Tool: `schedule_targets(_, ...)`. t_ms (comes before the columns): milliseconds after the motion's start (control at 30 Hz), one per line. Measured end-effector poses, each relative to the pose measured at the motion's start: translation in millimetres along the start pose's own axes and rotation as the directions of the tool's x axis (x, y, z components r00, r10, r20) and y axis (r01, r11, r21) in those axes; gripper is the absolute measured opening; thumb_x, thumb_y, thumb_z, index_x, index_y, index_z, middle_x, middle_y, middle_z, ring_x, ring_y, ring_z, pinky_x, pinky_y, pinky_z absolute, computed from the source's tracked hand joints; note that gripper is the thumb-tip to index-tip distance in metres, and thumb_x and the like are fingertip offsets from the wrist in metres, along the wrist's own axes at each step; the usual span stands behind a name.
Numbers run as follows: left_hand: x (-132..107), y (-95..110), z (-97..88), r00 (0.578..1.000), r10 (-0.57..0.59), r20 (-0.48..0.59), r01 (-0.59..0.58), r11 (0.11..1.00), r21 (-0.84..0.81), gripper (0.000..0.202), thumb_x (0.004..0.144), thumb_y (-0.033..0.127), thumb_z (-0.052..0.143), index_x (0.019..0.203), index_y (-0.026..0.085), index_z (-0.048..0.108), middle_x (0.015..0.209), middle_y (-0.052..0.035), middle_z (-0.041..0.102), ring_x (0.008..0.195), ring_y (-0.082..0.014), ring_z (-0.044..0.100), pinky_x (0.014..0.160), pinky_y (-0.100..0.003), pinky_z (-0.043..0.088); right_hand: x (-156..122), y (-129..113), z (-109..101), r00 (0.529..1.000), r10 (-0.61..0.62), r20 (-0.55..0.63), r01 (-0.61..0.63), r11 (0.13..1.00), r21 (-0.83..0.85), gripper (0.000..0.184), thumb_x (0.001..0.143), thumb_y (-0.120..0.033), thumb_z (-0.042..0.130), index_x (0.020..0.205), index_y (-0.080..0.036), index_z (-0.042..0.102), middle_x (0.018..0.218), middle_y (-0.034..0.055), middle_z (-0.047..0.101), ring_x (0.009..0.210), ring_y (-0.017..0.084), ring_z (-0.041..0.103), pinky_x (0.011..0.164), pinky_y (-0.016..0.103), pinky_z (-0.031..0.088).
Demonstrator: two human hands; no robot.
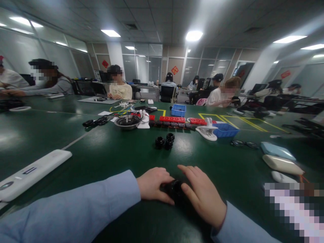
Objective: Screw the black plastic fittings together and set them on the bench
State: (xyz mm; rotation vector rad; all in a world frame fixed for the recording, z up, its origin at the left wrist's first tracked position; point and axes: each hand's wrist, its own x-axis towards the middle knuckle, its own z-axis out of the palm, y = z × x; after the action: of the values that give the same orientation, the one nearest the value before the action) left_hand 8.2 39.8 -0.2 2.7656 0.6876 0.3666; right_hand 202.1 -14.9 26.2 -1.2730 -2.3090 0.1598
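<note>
My left hand (155, 185) has its thumb and fingers closed around a shiny black round part (176, 186) with a hollow top, low over the green table. To the right of that part is my right hand (202, 194), fingers stretched and thumb apart, close to the part; whether it touches is unclear. Farther forward, a cluster of similar black round parts (160, 142) stands on the tabletop. Their exact kind is not clear from here.
The green table (121, 153) carries a metal bowl (128, 122), red blocks (172, 119) in a row, a white clamp-like stand (208, 130) and a blue bin (225, 130). A long white device (35, 173) lies left; glasses (244, 144) and cases (278, 151) lie right. Other people sit beyond.
</note>
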Motion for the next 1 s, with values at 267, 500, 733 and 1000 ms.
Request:
schedule_targets(267, 1, 1, -1.0, 1.0, 0.0, 0.019, 0.0, 1.0, 0.006, 0.036, 0.071, 0.054, 0.061, 0.081, 0.02, 0.057, 0.07, 0.0019, 0.055, 0.064, -0.0143, 0.049, 0.059, -0.025, 0.034, -6, -16, -2, 0.996, -0.089, -0.011, 0.089, 0.991, 0.1, 0.032, 0.083, -0.025, 0.051, 0.113, -0.016, 0.049, 0.106, 0.0092, 0.056, 0.094, 0.023, 0.05, 0.082, 0.041, 0.043)
schedule_targets(500, -1, 2, 0.0, 1.0, -0.022, 0.007, 0.022, 1.0, 0.02, 0.039, 0.069, 0.056, 0.062, 0.077, 0.018, 0.056, 0.068, 0.0014, 0.054, 0.063, -0.0146, 0.048, 0.058, -0.025, 0.034, -4, -19, -6, 0.994, -0.108, 0.022, 0.104, 0.986, 0.129, 0.023, 0.084, -0.017, 0.048, 0.107, -0.017, 0.054, 0.102, 0.0075, 0.059, 0.088, 0.022, 0.049, 0.077, 0.038, 0.044)
schedule_targets(733, -1, 0, 2.7, 1.0, -0.024, -0.011, 0.024, 0.999, 0.029, 0.043, 0.068, 0.059, 0.062, 0.069, 0.018, 0.051, 0.064, 0.0025, 0.051, 0.061, -0.0135, 0.046, 0.055, -0.025, 0.032, -2, -21, -7, 0.995, -0.079, 0.063, 0.069, 0.986, 0.149, 0.02, 0.084, -0.017, 0.05, 0.102, -0.019, 0.057, 0.097, 0.0058, 0.061, 0.084, 0.021, 0.049, 0.075, 0.037, 0.043)
schedule_targets(1000, 0, 3, -1.9, 1.0, -0.011, -0.014, 0.01, 1.0, -0.013, 0.043, 0.066, 0.058, 0.065, 0.075, 0.018, 0.053, 0.066, 0.0031, 0.052, 0.061, -0.0134, 0.046, 0.055, -0.024, 0.031, -2, -22, -6, 0.996, -0.069, 0.056, 0.061, 0.989, 0.135, 0.019, 0.084, -0.017, 0.05, 0.101, -0.019, 0.057, 0.098, 0.0069, 0.058, 0.087, 0.021, 0.049, 0.076, 0.037, 0.044)
